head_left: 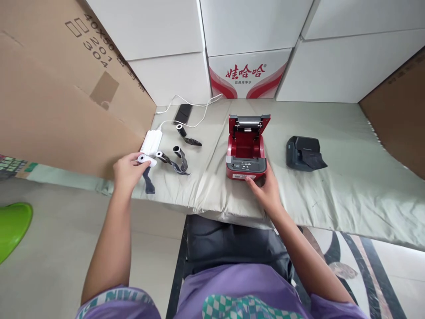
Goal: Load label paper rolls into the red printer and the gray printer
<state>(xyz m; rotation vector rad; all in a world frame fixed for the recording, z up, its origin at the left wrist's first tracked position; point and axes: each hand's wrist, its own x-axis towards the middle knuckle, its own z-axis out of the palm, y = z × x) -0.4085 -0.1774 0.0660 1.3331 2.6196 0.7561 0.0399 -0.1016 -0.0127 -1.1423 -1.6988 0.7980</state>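
Note:
Between the thumb and fingers of my left hand (128, 170) is a white paper roll (146, 160), at the left front of the covered table. A dark strip (149, 182) trails below it toward the edge; whether it belongs to this roll I cannot tell. My right hand (267, 190) grips the front right corner of a small red and black receipt printer (247, 165). The printer's lid (249, 124) is raised, and its red paper bay (245, 146) shows no roll. Beside my left hand lie several small rolls with dark unrolled tails, one (179, 150) near the middle.
A white power bank (152, 141) with a white cable lies behind my left hand, near a black phone (183, 114). Right of the printer stands a black device (302, 153) with a dark strip hanging out. Cardboard (66, 88) walls the left side; white boxes (245, 73) line the back.

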